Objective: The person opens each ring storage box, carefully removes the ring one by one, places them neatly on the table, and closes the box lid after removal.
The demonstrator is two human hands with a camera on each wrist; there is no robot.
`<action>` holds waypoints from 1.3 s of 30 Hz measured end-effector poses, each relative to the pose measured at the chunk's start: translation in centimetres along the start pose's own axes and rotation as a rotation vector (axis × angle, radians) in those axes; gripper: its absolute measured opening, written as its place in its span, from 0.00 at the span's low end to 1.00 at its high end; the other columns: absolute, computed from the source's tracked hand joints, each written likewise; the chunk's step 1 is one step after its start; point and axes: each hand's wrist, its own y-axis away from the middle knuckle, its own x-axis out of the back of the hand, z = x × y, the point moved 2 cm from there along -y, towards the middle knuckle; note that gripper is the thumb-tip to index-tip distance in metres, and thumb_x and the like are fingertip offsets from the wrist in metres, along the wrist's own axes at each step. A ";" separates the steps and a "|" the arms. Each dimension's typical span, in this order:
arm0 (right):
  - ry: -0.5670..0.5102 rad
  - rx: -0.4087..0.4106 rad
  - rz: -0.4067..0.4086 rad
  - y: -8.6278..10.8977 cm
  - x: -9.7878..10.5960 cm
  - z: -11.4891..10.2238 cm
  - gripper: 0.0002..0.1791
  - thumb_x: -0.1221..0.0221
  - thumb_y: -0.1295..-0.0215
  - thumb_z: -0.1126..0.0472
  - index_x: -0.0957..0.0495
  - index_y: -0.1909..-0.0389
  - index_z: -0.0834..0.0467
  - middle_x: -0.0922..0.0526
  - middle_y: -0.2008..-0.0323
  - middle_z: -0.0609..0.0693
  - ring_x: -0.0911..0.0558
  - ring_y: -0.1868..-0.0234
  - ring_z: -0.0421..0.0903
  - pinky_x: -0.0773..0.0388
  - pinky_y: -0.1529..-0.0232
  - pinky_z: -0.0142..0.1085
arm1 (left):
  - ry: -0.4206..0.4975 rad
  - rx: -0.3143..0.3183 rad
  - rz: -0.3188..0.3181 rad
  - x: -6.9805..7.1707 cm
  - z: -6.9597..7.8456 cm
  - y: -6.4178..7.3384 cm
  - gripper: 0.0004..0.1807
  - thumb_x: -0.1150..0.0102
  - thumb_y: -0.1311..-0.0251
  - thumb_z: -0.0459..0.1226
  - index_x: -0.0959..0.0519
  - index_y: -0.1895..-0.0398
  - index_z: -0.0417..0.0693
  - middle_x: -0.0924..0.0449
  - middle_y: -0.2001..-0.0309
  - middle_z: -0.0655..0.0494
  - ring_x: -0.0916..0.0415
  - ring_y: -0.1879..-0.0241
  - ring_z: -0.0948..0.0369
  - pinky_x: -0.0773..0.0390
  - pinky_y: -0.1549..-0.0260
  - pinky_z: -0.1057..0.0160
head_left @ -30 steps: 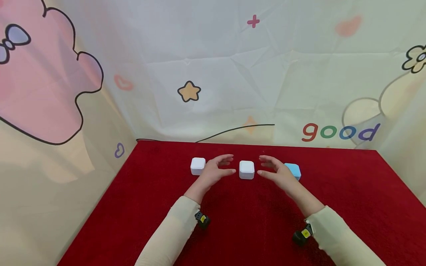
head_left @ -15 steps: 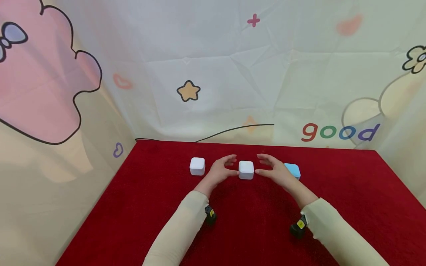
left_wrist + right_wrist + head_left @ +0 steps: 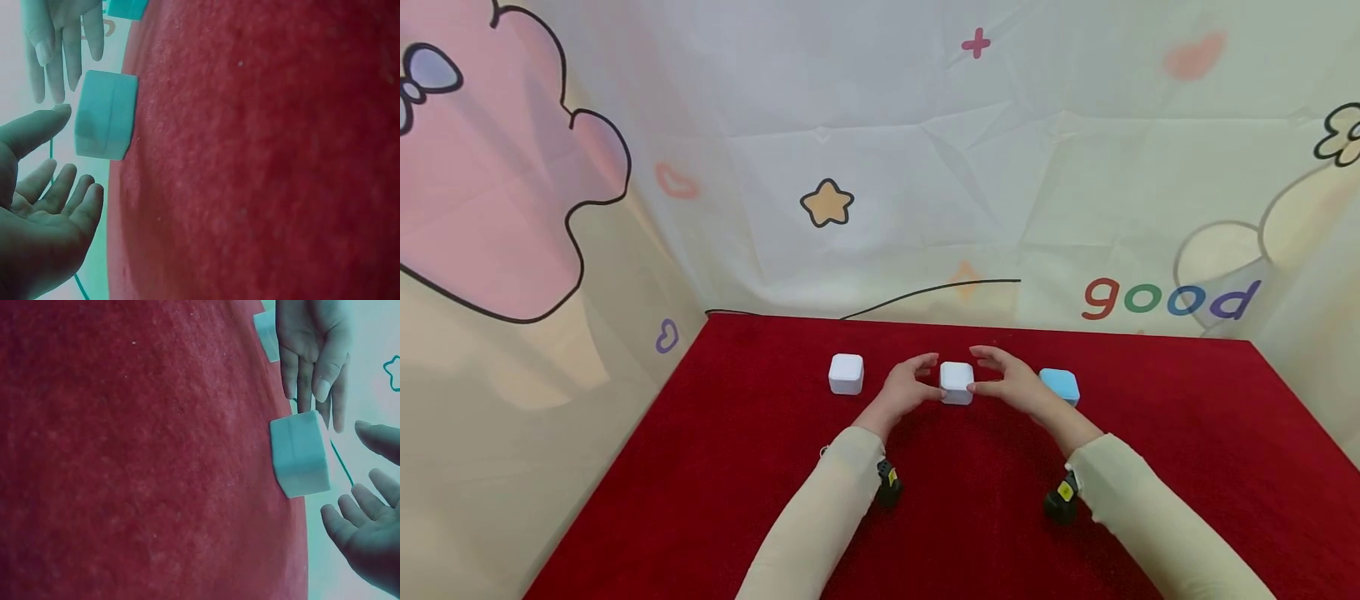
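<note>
On the red cloth-covered worktop (image 3: 970,517), left hand (image 3: 907,388) and right hand (image 3: 1017,385), fingers spread, flank a white, rounded, plastic-looking cube (image 3: 957,378) that uneven side pressure might twist or tip.

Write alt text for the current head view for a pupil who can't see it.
A person's left hand and right hand flank, without gripping, a white block on a red surface. A second white block is to the left, a light blue block to the right. Behind hangs a pale backdrop showing a star and the word "good".
</note>
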 end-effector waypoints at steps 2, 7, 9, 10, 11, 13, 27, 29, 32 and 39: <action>0.028 0.006 -0.014 -0.2 -0.2 0.2 0.39 0.38 0.30 0.61 0.43 0.23 0.67 0.38 0.24 0.70 0.38 0.23 0.68 0.28 0.30 0.61 | 0.000 0.007 0.006 -0.2 -0.1 -0.1 0.36 0.35 0.37 0.29 0.32 0.25 0.44 0.31 0.26 0.44 0.34 0.26 0.46 0.27 0.31 0.47; 0.037 -0.014 -0.032 -0.6 -0.6 0.9 0.40 0.37 0.30 0.61 0.43 0.23 0.67 0.38 0.25 0.70 0.37 0.24 0.69 0.27 0.31 0.60 | 0.034 0.031 0.025 -1.0 -0.5 -0.3 0.36 0.35 0.38 0.28 0.33 0.25 0.44 0.31 0.26 0.44 0.34 0.27 0.46 0.25 0.32 0.49; 0.019 -0.021 -0.036 -0.6 -0.8 0.9 0.40 0.37 0.31 0.62 0.43 0.23 0.67 0.38 0.25 0.71 0.37 0.24 0.69 0.27 0.31 0.60 | 0.068 0.047 0.034 -1.3 -0.5 -0.4 0.36 0.35 0.38 0.28 0.33 0.25 0.44 0.31 0.26 0.45 0.34 0.27 0.47 0.24 0.32 0.49; 0.014 -0.021 -0.037 -0.6 -0.8 1.0 0.40 0.37 0.31 0.62 0.43 0.23 0.67 0.38 0.25 0.71 0.37 0.24 0.69 0.27 0.31 0.60 | 0.079 0.054 0.037 -1.4 -0.5 -0.4 0.36 0.36 0.38 0.28 0.33 0.24 0.45 0.31 0.26 0.44 0.34 0.28 0.47 0.24 0.33 0.49; 0.010 -0.021 -0.038 -0.6 -0.8 0.9 0.40 0.37 0.31 0.62 0.43 0.23 0.67 0.38 0.25 0.71 0.37 0.24 0.69 0.27 0.31 0.60 | 0.094 0.061 0.039 -1.5 -0.4 -0.4 0.37 0.36 0.37 0.28 0.33 0.24 0.45 0.31 0.26 0.44 0.34 0.28 0.47 0.24 0.32 0.49; -0.001 -0.022 -0.040 -0.6 -0.9 0.9 0.39 0.38 0.30 0.63 0.43 0.23 0.67 0.38 0.25 0.71 0.37 0.24 0.68 0.28 0.31 0.60 | 0.109 0.070 0.045 -1.6 -0.4 -0.4 0.37 0.36 0.37 0.28 0.33 0.24 0.45 0.30 0.27 0.43 0.34 0.28 0.47 0.24 0.32 0.49; 0.049 -0.003 -0.043 -1.0 -1.6 1.0 0.38 0.37 0.31 0.63 0.41 0.24 0.68 0.36 0.26 0.72 0.35 0.25 0.69 0.29 0.31 0.61 | 0.023 0.037 0.042 -1.7 -1.3 -0.9 0.35 0.34 0.39 0.28 0.31 0.26 0.44 0.27 0.30 0.42 0.30 0.33 0.48 0.23 0.34 0.49; 0.073 0.001 -0.037 -1.0 -1.7 1.0 0.38 0.36 0.31 0.62 0.40 0.25 0.68 0.35 0.27 0.72 0.33 0.26 0.69 0.28 0.32 0.61 | -0.013 0.037 0.036 -1.7 -1.3 -0.9 0.35 0.34 0.38 0.29 0.30 0.27 0.43 0.27 0.30 0.43 0.30 0.33 0.48 0.26 0.32 0.48; 0.105 0.004 -0.028 -1.2 -1.7 1.1 0.37 0.36 0.32 0.62 0.38 0.26 0.67 0.33 0.28 0.72 0.31 0.28 0.69 0.28 0.32 0.61 | -0.055 0.039 0.029 -1.8 -1.3 -1.0 0.34 0.34 0.38 0.30 0.30 0.27 0.43 0.28 0.28 0.43 0.32 0.31 0.48 0.30 0.29 0.46; 0.176 0.007 -0.002 -1.5 -1.8 1.3 0.36 0.36 0.32 0.62 0.37 0.26 0.68 0.31 0.29 0.72 0.28 0.30 0.68 0.25 0.34 0.59 | -0.104 0.038 0.027 -1.8 -1.4 -1.3 0.35 0.32 0.38 0.31 0.29 0.27 0.43 0.28 0.28 0.43 0.33 0.29 0.47 0.33 0.26 0.45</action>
